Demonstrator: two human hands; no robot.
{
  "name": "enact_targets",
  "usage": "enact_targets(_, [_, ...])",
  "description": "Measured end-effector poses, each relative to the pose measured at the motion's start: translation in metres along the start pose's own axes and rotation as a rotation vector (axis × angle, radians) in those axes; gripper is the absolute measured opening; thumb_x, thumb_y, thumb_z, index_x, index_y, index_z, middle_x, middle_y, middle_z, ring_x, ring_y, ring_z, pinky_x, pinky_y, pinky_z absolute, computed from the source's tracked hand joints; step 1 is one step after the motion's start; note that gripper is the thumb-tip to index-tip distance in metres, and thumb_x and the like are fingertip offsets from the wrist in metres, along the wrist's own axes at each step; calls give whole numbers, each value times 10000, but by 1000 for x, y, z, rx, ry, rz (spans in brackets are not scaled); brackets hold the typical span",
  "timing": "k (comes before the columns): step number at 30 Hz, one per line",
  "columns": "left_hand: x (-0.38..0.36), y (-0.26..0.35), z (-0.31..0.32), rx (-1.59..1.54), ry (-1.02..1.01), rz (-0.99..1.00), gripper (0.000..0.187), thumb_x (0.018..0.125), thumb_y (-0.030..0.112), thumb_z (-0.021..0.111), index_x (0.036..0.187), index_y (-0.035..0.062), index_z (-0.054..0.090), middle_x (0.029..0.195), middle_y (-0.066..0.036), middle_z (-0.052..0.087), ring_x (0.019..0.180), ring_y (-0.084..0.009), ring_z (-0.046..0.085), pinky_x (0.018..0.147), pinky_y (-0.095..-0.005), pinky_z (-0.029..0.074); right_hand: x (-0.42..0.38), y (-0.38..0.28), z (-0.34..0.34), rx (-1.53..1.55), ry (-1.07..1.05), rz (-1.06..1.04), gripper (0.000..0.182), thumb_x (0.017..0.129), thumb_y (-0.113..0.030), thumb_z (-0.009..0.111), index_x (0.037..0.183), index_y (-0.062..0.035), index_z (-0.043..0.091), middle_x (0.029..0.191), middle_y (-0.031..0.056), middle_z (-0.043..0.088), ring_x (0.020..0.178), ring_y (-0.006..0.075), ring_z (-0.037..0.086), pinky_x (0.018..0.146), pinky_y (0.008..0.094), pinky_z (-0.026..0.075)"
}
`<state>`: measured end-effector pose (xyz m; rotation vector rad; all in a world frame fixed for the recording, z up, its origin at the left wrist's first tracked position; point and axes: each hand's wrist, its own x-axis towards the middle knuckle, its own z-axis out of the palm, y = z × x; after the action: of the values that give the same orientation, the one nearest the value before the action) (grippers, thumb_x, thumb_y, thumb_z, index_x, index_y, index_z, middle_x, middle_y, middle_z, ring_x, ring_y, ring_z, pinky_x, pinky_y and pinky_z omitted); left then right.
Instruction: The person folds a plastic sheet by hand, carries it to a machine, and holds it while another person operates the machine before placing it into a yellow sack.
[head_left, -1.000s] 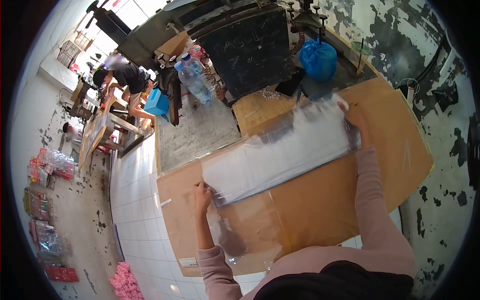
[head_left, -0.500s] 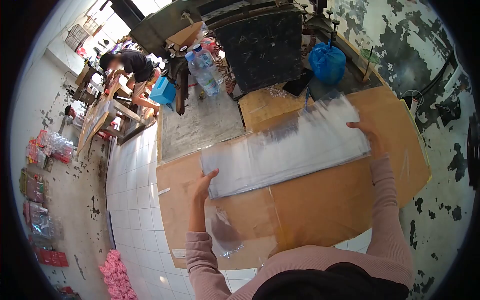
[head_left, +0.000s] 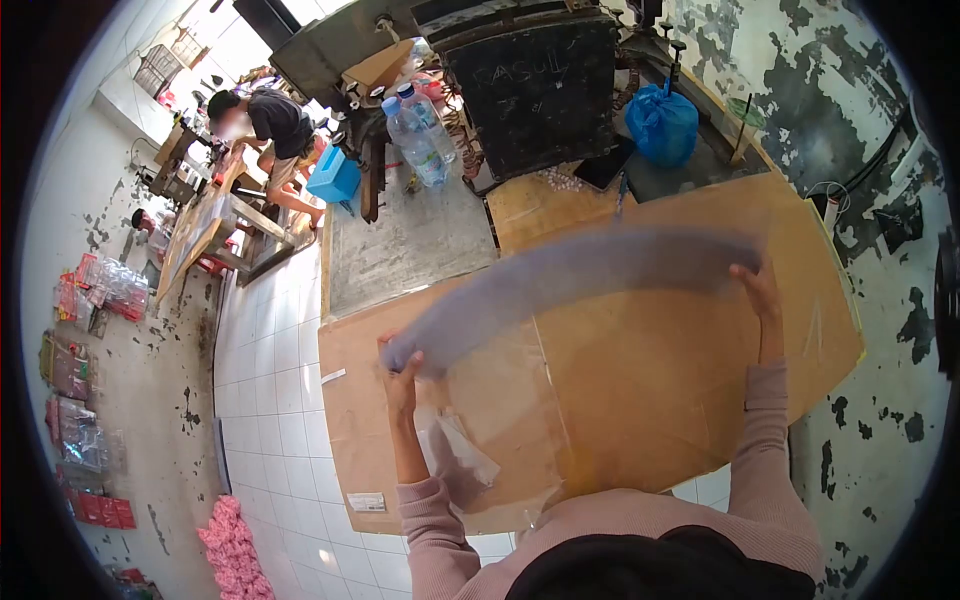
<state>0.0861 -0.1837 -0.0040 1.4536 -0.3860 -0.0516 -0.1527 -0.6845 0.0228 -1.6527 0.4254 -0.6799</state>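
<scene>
A stack of clear plastic sheets (head_left: 560,275) is stretched between my two hands, blurred by motion and bowed upward in the middle. My left hand (head_left: 403,368) is closed on its left end, thumb on top. At the other end, my right hand (head_left: 758,290) grips the right edge. Beneath the sheets lies the brown cardboard (head_left: 650,390) covering the table. A small clear plastic piece (head_left: 460,455) rests on the cardboard close to my left forearm. Whether the stack's lower edge touches the cardboard cannot be made out.
Beyond the cardboard stand a dark machine panel (head_left: 535,100), water bottles (head_left: 418,145), a blue plastic bag (head_left: 662,125) and a dark phone (head_left: 605,163). A blue box (head_left: 333,177) sits at the left edge. Another person (head_left: 275,130) works at a far bench.
The stack, earlier lying flat on the cardboard, is now lifted and bent into an arc. Both hands have closed on its ends, and the right hand has shifted slightly right.
</scene>
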Motion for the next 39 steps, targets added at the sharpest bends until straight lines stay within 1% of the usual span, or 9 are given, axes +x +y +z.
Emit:
enact_targets(14, [3, -11, 17, 71, 170, -122, 301, 703, 102, 674, 973, 13, 575, 923, -51, 590, 867, -160, 541, 794, -277, 413, 27, 45, 11, -79, 104, 22, 497, 600, -85, 746, 1046, -16, 538, 983, 80, 587, 908, 198, 559, 782, 298, 451])
enact_targets(18, [45, 33, 19, 262, 17, -237, 248, 717, 103, 669, 937, 8, 604, 869, -53, 607, 825, -141, 553, 759, -255, 420, 47, -58, 22, -125, -46, 315, 506, 589, -69, 752, 1041, -4, 532, 945, 79, 576, 835, 192, 552, 750, 311, 443])
enact_targets(22, [74, -4, 5, 290, -209, -651, 394, 676, 229, 699, 973, -10, 599, 915, -87, 614, 860, -159, 558, 754, -263, 420, 81, -7, -1, -347, -139, 633, 519, 595, -68, 743, 1058, -5, 516, 904, 72, 579, 792, 188, 550, 709, 313, 451])
enact_targets(26, [56, -35, -10, 528, -48, -529, 490, 719, 324, 664, 1069, 6, 538, 981, -107, 609, 892, -194, 563, 773, -302, 431, 64, 63, 10, -385, -100, 302, 605, 623, -135, 743, 1140, -2, 459, 1012, 111, 531, 904, 229, 506, 753, 319, 431])
enact_targets(28, [26, -9, -27, 522, 126, -437, 535, 723, 364, 658, 1100, 13, 514, 997, -130, 603, 913, -229, 563, 787, -319, 432, 78, 76, -24, -481, -150, 488, 625, 660, -150, 716, 1195, -3, 430, 1109, 146, 503, 1002, 268, 481, 823, 332, 410])
enact_targets(31, [-60, 35, -76, 726, 462, -244, 615, 699, 413, 671, 1122, 7, 484, 1029, -196, 577, 981, -303, 547, 825, -353, 426, 48, 30, 5, -1451, 205, -130, 503, 726, -229, 673, 1136, -3, 488, 1030, 154, 539, 933, 274, 517, 813, 338, 411])
enact_targets(34, [-180, 27, -94, 1140, 686, -405, 702, 693, 444, 657, 1194, 20, 409, 1139, -226, 496, 1058, -334, 485, 838, -373, 409, 1, -3, 91, -742, -242, -164, 435, 728, -252, 672, 1068, -21, 529, 971, 129, 558, 892, 244, 537, 768, 338, 418])
enact_targets(37, [-250, 22, -60, 1098, 474, -458, 1038, 564, 627, 650, 1325, 59, 230, 1344, -223, 239, 1245, -368, 229, 977, -489, 230, -66, -43, 235, -389, -1078, -335, 532, 666, -231, 717, 1103, -19, 499, 1102, 120, 497, 1020, 274, 486, 857, 326, 390])
enact_targets(39, [-267, 21, -43, 1142, 349, -422, 1193, 480, 704, 636, 1364, 78, 136, 1396, -204, 100, 1294, -385, 45, 1007, -556, 82, -95, -26, 313, -338, -1207, -579, 647, 643, -291, 728, 1156, -11, 451, 1158, 177, 459, 1081, 324, 441, 912, 354, 365])
